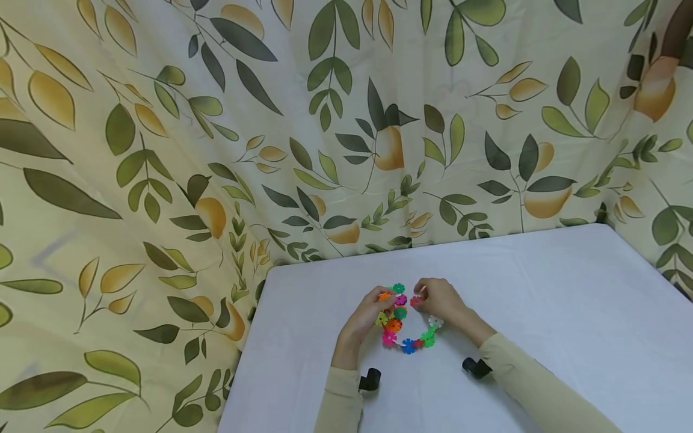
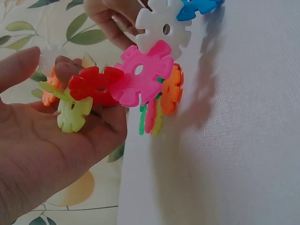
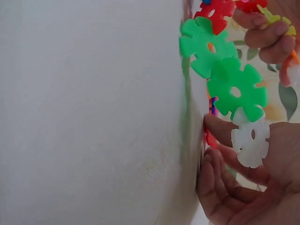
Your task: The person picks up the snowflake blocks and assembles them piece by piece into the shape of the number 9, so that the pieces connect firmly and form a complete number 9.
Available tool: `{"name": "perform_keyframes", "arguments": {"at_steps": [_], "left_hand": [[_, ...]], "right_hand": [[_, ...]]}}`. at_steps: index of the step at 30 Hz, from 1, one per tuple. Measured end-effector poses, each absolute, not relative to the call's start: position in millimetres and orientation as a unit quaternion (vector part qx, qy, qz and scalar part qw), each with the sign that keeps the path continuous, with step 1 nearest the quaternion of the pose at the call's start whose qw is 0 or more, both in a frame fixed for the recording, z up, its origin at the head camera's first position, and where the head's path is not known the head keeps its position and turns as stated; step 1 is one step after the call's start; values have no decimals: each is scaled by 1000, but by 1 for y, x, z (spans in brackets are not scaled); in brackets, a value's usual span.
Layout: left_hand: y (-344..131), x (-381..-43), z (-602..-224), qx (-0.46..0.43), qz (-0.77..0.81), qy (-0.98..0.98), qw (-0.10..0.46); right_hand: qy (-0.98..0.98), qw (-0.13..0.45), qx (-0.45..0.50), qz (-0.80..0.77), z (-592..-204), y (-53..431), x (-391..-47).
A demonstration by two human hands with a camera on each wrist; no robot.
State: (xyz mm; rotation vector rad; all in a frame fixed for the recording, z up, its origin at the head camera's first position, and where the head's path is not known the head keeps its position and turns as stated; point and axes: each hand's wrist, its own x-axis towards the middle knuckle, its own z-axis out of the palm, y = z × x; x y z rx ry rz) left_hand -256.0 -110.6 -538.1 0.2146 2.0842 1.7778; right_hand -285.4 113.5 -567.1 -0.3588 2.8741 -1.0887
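I see the left hand [image 1: 368, 313] gripping a U-shaped flower chain [image 1: 408, 346], open toward the far table edge [image 1: 460, 245]; right hand [image 1: 441, 300] pinches a red flower [image 1: 415, 301]; room rightward.

The right hand [image 3: 265, 201] pinches a red disc [image 3: 210, 137]; linked green discs [image 3: 225, 70] lead to a white disc [image 3: 251, 151].

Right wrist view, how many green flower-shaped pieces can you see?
2: the upper green piece and, overlapping it, the lower green piece, just above the white piece. Others may be hidden.

Cream leaf-print fabric [image 1: 379, 198] hanging behind and left of white table [image 1: 541, 282].
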Motion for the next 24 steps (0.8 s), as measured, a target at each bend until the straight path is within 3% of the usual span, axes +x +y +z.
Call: {"name": "perform_keyframes", "arguments": {"at_steps": [24], "left_hand": [[-112,-259,-543,86,658,719,207]], "right_hand": [[779,-15,-90,-621,-547,114,-252]]}}
